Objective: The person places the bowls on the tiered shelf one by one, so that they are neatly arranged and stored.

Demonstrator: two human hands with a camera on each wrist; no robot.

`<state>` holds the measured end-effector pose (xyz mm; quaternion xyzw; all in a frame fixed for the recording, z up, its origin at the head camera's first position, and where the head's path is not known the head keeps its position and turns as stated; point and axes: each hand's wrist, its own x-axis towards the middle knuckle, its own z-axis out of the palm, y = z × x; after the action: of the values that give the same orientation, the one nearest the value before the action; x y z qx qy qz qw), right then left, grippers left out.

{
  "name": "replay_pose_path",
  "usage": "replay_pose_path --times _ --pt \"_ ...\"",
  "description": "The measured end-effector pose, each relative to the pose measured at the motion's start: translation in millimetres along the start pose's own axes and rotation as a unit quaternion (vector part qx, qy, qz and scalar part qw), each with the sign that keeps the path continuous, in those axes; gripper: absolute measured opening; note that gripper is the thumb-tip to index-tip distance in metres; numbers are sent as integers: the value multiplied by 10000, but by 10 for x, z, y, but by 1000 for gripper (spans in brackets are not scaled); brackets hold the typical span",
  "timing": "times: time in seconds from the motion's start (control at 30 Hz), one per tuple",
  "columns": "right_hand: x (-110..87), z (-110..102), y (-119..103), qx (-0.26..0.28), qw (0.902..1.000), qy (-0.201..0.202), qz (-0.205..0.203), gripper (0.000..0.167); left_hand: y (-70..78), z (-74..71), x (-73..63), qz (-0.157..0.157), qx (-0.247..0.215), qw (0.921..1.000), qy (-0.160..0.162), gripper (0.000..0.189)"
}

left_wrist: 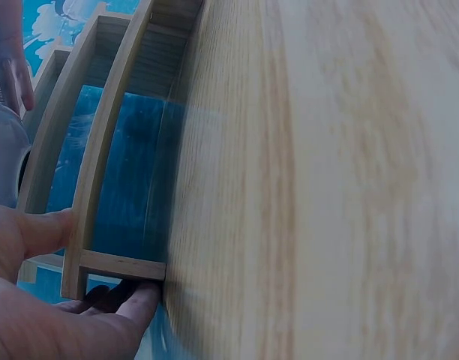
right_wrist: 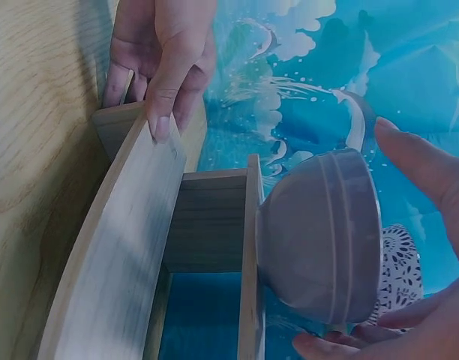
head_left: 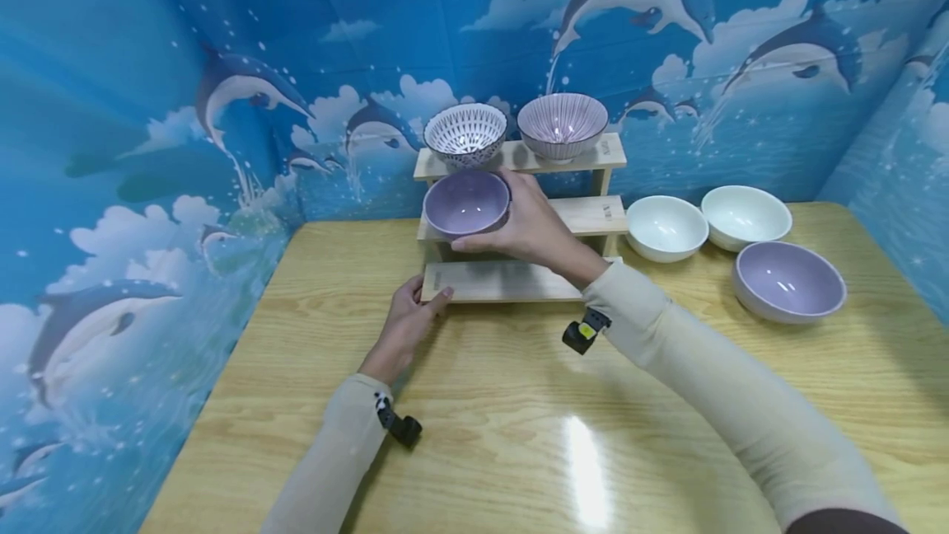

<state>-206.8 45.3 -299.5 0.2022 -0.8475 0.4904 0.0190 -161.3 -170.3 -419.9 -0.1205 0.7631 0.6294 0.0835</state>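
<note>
A plain purple bowl (head_left: 467, 203) stands at the left end of the middle tier of a three-tier wooden shelf (head_left: 511, 282). Around its right side is my right hand (head_left: 530, 221), thumb in front and fingers behind. In the right wrist view, the thumb and fingers are spread wide, with a small gap between thumb and bowl (right_wrist: 316, 236). My left hand (head_left: 410, 321) grips the left end of the lowest tier. The left wrist view shows its thumb over the board (left_wrist: 102, 165) and its other fingers under the end.
On the top tier stand a black-and-white patterned bowl (head_left: 465, 134) and a purple striped bowl (head_left: 562, 126). Two pale bowls (head_left: 667, 229) (head_left: 745, 218) and another purple bowl (head_left: 789, 282) sit on the table (head_left: 504, 402) right of the shelf. A dolphin-print curtain (head_left: 445, 15) hangs behind.
</note>
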Motion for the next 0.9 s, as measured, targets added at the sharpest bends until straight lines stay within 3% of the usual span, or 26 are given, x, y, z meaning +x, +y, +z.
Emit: replay_pose_path --times 0.1,0.33,0.9 --pt "-60 -50 0 -90 9999 -39 55 112 5 2 0 -12 7 10000 1 70" --pt "-222 -179 4 -349 9976 -209 563 134 14 -2 -12 -37 81 10000 7 72" --pt "-721 -545 129 -105 9930 -419 1099 126 5 -14 -30 21 111 9999 -67 72"
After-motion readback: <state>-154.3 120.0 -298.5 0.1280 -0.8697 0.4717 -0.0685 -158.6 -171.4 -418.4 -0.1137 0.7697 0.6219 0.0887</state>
